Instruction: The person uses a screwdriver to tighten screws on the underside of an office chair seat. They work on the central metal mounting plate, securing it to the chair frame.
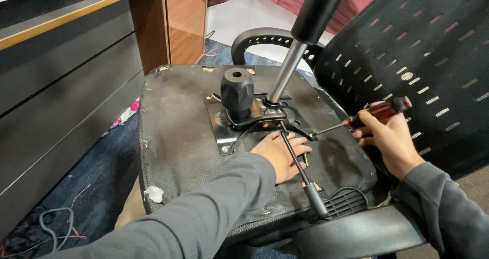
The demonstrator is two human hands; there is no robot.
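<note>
We find an office chair turned upside down, the black underside of its seat (178, 131) facing up and filling the middle of the view. A black metal mechanism plate (224, 129) is bolted to this underside, slightly far of centre. On the plate stands a black ribbed knob (237, 91), and just right of it a gas lift cylinder (298, 40) rises tilted toward the far right, its chrome shaft below and black body above.

Our left hand (280, 154) lies flat on the seat underside, just near the plate, fingers spread loosely and pressing down; it grips nothing. A thin lever rod (295, 162) with a grey handle runs from the plate toward the near right, crossing over the fingers of that hand.

Our right hand (389, 139) is closed around the red and black handle of a screwdriver (367, 116). The shaft points left, and its tip meets the right edge of the plate; we cannot tell whether it sits in a screw head.

The mesh backrest (423, 60) lies to the right, one armrest (265, 37) at the far side and another armrest (356, 233) at the near edge. A dark cabinet (61, 86) with wood trim stands at the left, with loose wires (56, 228) on the blue floor.
</note>
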